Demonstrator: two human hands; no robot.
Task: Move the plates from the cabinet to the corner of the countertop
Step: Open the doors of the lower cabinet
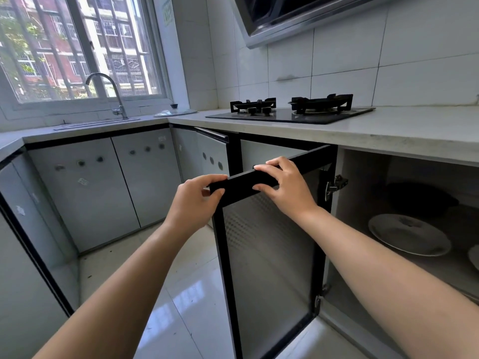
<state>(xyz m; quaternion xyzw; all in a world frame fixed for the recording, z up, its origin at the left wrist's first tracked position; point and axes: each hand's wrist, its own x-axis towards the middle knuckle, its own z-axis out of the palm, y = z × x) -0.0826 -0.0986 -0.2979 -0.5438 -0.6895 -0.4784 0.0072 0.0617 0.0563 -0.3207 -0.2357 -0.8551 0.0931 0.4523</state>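
Observation:
A black-framed cabinet door [267,255] stands swung wide open below the countertop [388,136]. My left hand [197,198] grips the door's top rail at its outer corner. My right hand [282,185] holds the same rail a little further in, fingers over the top. Inside the open cabinet a white plate [408,235] lies flat on the shelf. The edge of a second plate [474,256] shows at the right frame border. A dark pan or pot [420,198] sits behind them in shadow.
A black two-burner gas hob [290,111] is set in the countertop above the cabinet. The countertop corner [181,114] holds a glass lid [171,112]. A sink with a curved tap [108,94] lies to the left under the window. A range hood [298,16] hangs overhead.

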